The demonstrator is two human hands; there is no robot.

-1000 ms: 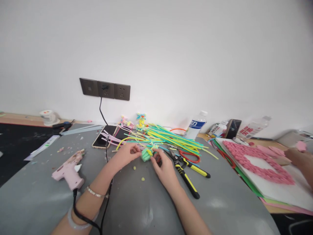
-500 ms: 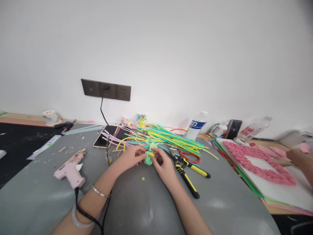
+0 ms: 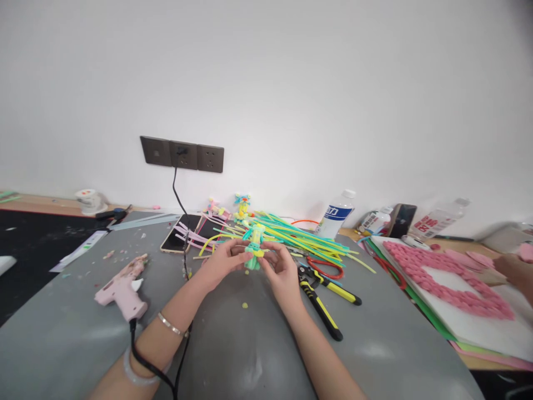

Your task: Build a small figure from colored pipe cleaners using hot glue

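Observation:
A small pipe-cleaner figure [image 3: 254, 244] in teal and yellow is held upright over the grey table between my two hands. My left hand [image 3: 227, 261] pinches it from the left side, fingers closed. On the other side my right hand [image 3: 281, 271] grips it near a yellow part at its lower front. Behind the hands lies a loose pile of green and yellow pipe cleaners [image 3: 303, 239], with lilac ones [image 3: 194, 236] to the left. Two more small figures, one yellow and blue [image 3: 242, 208] and one pink [image 3: 216, 210], are by the wall.
Yellow-black pliers [image 3: 320, 305] and red-handled scissors [image 3: 327, 268] lie to the right. A pink glue gun [image 3: 122, 289] rests at left, its black cord near my left arm. A bottle [image 3: 335, 215] stands behind. Another person's hand [image 3: 514, 269] is at far right beside a pink braided frame [image 3: 453, 280].
Both hands have raised the figure slightly and tipped it more upright, so more of its upper part shows. The other person's hand has shifted slightly.

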